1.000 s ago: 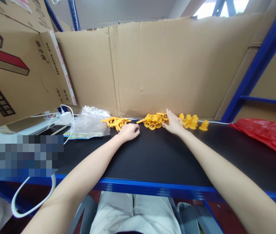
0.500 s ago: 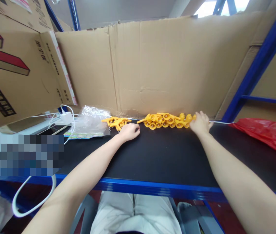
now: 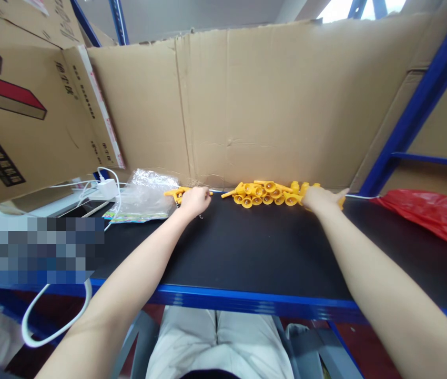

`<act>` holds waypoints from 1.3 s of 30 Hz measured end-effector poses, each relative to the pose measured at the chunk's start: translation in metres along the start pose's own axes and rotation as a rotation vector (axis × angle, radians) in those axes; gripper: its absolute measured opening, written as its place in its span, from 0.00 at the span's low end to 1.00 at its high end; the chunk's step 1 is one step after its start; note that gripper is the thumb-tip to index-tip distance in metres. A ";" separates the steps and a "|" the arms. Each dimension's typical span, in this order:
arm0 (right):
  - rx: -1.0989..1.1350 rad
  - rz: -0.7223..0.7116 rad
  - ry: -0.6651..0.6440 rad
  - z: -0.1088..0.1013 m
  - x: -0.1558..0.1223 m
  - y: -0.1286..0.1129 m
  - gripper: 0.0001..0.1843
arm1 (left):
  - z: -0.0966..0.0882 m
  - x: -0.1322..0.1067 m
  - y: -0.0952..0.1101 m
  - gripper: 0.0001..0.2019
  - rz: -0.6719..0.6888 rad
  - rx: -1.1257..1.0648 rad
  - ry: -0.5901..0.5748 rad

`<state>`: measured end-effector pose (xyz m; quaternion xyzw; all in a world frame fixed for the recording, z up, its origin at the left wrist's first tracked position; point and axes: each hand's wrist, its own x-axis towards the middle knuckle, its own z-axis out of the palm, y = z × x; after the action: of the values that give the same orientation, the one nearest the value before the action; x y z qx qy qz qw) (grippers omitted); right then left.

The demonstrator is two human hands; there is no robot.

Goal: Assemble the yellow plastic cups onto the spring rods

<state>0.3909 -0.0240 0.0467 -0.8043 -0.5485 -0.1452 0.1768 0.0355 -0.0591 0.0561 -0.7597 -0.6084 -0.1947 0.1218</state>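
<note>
My left hand (image 3: pixel 196 201) is closed over a small pile of yellow branched plastic pieces (image 3: pixel 176 194), its fingers curled and partly hidden. Small metal bits show below that hand. To the right lies a stacked row of yellow trumpet-shaped plastic pieces (image 3: pixel 267 200), most with their flared mouths facing me. My right hand (image 3: pixel 321 199) bends around the right end of this row, one digit stretched out to the right. Yellow plastic shows on both sides of it; most of its fingers are hidden.
A clear plastic bag (image 3: pixel 144 197), a white charger (image 3: pixel 107 188) with cables and a phone lie left on the black tabletop (image 3: pixel 247 252). A red plastic bag (image 3: pixel 428 213) lies right. Cardboard (image 3: pixel 286 105) stands behind, between blue metal posts (image 3: pixel 416 100).
My left hand has moved left and back onto the branched pieces. My right hand has shifted slightly left and lower, and yellow plastic now shows at its right side.
</note>
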 end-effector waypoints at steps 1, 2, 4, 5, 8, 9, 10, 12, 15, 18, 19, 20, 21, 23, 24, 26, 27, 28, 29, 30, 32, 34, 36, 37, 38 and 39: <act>-0.050 0.055 -0.078 -0.007 -0.003 -0.007 0.17 | -0.003 0.002 -0.004 0.13 -0.064 0.036 -0.029; -0.078 0.067 -0.125 -0.013 -0.005 -0.014 0.16 | -0.005 0.003 -0.008 0.13 -0.110 0.070 -0.065; -0.097 0.034 -0.163 -0.023 -0.012 -0.028 0.15 | -0.010 0.003 -0.011 0.13 -0.158 0.119 -0.155; -0.104 -0.016 -0.151 -0.027 -0.016 -0.034 0.15 | -0.012 0.003 -0.011 0.14 -0.167 0.140 -0.188; -0.122 -0.176 -0.094 -0.033 -0.029 -0.050 0.15 | -0.016 -0.001 -0.008 0.16 -0.152 0.170 -0.265; -0.120 -0.225 -0.089 -0.035 -0.033 -0.055 0.15 | -0.016 -0.002 -0.006 0.17 -0.132 0.176 -0.280; -0.115 -0.261 -0.110 -0.037 -0.037 -0.060 0.14 | -0.015 -0.003 -0.005 0.17 -0.108 0.183 -0.288; -0.090 -0.315 -0.192 -0.042 -0.047 -0.070 0.12 | -0.013 -0.004 -0.004 0.17 -0.065 0.201 -0.292; -0.001 -0.441 -0.315 -0.052 -0.060 -0.082 0.12 | -0.011 -0.004 -0.004 0.16 -0.056 0.212 -0.307; 0.106 -0.580 -0.392 -0.055 -0.069 -0.088 0.13 | -0.013 -0.004 -0.005 0.16 -0.049 0.212 -0.327; 0.134 -0.613 -0.424 -0.054 -0.071 -0.088 0.14 | -0.013 -0.005 -0.005 0.16 -0.041 0.210 -0.327; 0.158 -0.636 -0.464 -0.051 -0.072 -0.089 0.16 | -0.014 -0.005 -0.005 0.16 -0.033 0.209 -0.325; 0.186 -0.651 -0.512 -0.048 -0.073 -0.089 0.16 | -0.016 -0.005 -0.005 0.16 -0.031 0.212 -0.319; 0.280 -0.673 -0.641 -0.040 -0.072 -0.088 0.18 | -0.018 -0.005 -0.005 0.15 -0.045 0.225 -0.301; 0.345 -0.679 -0.703 -0.036 -0.071 -0.088 0.19 | -0.018 -0.005 -0.004 0.15 -0.059 0.234 -0.293; 0.465 -0.682 -0.783 -0.030 -0.069 -0.088 0.20 | -0.020 -0.005 -0.003 0.16 -0.077 0.247 -0.274; 0.506 -0.679 -0.804 -0.028 -0.068 -0.088 0.20 | -0.020 -0.004 -0.002 0.16 -0.075 0.251 -0.256; 0.529 -0.674 -0.810 -0.027 -0.068 -0.088 0.20 | -0.020 -0.004 -0.001 0.16 -0.064 0.255 -0.233; 0.533 -0.667 -0.805 -0.027 -0.068 -0.088 0.20 | -0.019 -0.004 0.000 0.16 -0.043 0.257 -0.204; 0.516 -0.661 -0.788 -0.028 -0.068 -0.088 0.20 | -0.018 -0.003 0.001 0.16 -0.013 0.257 -0.173; 0.414 -0.639 -0.707 -0.030 -0.068 -0.088 0.19 | -0.014 -0.003 0.002 0.16 0.082 0.241 -0.127; 0.251 -0.602 -0.588 -0.033 -0.068 -0.088 0.19 | -0.008 -0.003 0.004 0.15 0.214 0.203 -0.118; 0.120 -0.583 -0.502 -0.037 -0.068 -0.088 0.20 | -0.002 -0.003 0.007 0.14 0.337 0.157 -0.134; 0.077 -0.586 -0.485 -0.039 -0.068 -0.087 0.19 | 0.000 -0.003 0.009 0.14 0.380 0.136 -0.139; 0.045 -0.593 -0.479 -0.041 -0.068 -0.086 0.19 | 0.002 -0.004 0.010 0.14 0.413 0.117 -0.137; 0.017 -0.599 -0.471 -0.044 -0.068 -0.085 0.18 | 0.004 -0.005 0.012 0.15 0.438 0.102 -0.129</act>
<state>0.2854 -0.0712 0.0677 -0.6180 -0.7862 0.0031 0.0023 0.0471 -0.0642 0.0511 -0.8772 -0.4447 -0.0836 0.1602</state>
